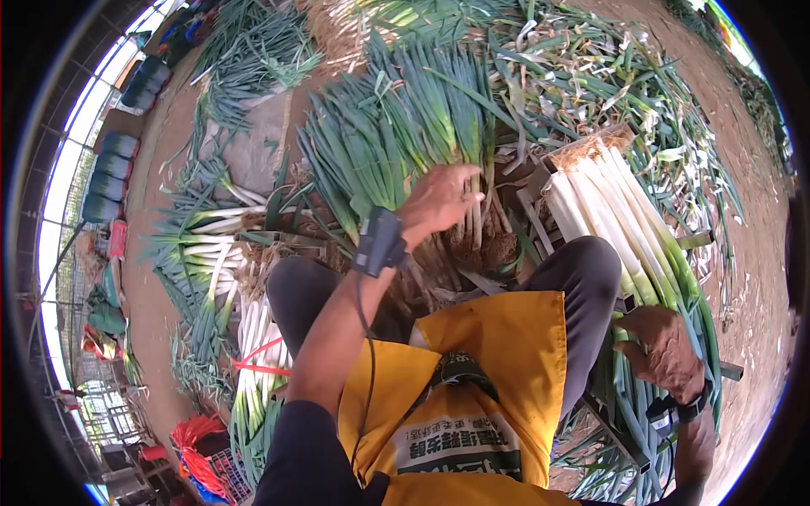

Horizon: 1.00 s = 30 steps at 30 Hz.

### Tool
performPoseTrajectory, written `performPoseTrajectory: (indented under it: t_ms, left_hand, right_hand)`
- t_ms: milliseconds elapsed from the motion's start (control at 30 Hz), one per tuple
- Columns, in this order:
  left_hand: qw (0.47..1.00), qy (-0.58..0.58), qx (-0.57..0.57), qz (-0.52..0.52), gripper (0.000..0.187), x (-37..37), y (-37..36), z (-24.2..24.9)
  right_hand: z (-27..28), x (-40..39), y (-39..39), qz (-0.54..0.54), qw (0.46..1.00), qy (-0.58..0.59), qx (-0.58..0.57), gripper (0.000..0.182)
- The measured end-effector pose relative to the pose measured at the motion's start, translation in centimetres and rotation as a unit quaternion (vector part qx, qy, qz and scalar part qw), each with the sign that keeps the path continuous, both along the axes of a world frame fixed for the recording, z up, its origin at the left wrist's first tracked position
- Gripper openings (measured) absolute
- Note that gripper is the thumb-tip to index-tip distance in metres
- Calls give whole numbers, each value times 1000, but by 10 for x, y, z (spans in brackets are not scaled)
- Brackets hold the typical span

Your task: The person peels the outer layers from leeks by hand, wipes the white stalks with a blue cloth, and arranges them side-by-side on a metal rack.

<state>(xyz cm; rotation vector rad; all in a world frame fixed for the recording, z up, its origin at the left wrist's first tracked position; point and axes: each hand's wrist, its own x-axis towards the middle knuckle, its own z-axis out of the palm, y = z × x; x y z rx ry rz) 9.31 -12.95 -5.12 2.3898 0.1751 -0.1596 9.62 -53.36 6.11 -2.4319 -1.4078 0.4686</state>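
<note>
My left hand (439,202) reaches over the root end of a pile of long green onions (396,126) in front of me. Its fingers bend around the stem of a green onion at the right side of that pile, with some blur. Beside my right knee, cleaned green onions (620,215) with thick white stems lie side by side in a metal rack (540,223), roots at the far end. My right hand (662,350) lies over their green leaves with its fingers apart. Both wrists wear dark straps.
More green onions (219,244) lie to the left, near a bundle tied with red tape (261,358). Stripped leaves (624,84) cover the ground at the far right. Red string (202,451) sits at the lower left. My knees and yellow apron (515,363) are close in front.
</note>
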Motion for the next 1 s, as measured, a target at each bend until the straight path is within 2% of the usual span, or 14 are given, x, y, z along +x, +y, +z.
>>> performPoseTrajectory:
  t_ms: [67,133,200,267,333,467,533,600,700,733,833,867,967,1000]
  left_hand:
    - [998,-13,-17,56,48,-21,47,11]
    - [993,-48,-47,97,47,-41,84,23]
    - [986,-90,-71,119,46,-56,113,26]
    - [971,-99,-124,177,44,-71,124,34]
    - [954,-112,-162,227,42,-87,123,51]
    - [943,-122,-189,245,40,-110,135,67]
    - [918,-135,-221,301,30,-115,131,75]
    - [916,-145,-208,310,25,-122,135,79]
    - [906,-199,-211,309,26,-131,141,73]
    - [904,-213,-217,300,25,-133,142,71]
    - [900,-194,-231,316,25,-135,144,73]
    - [900,-195,-220,323,25,-135,143,73]
    - [907,-178,-198,326,27,-135,145,75]
    - [912,-164,-199,318,31,-135,146,78]
  right_hand:
    - [15,8,56,14,999,4,43,31]
    - [-3,24,118,81,986,32,144,23]
    - [-44,39,179,78,973,159,145,19]
    - [-110,49,234,160,957,101,222,18]
    - [-166,50,305,89,986,109,-88,25]
    - [-300,49,356,-60,966,225,-113,39]
    - [-337,46,365,-130,944,292,-86,47]
    - [-358,42,373,-192,920,338,-44,56]
    - [-389,47,396,-196,937,281,-68,64]
    - [-404,46,404,-188,953,233,-47,52]
    - [-435,49,421,-188,949,234,-92,51]
    - [-425,46,425,-208,950,217,-87,58]
    - [-400,41,422,-221,918,320,74,67]
    - [-390,34,423,-250,909,306,133,77]
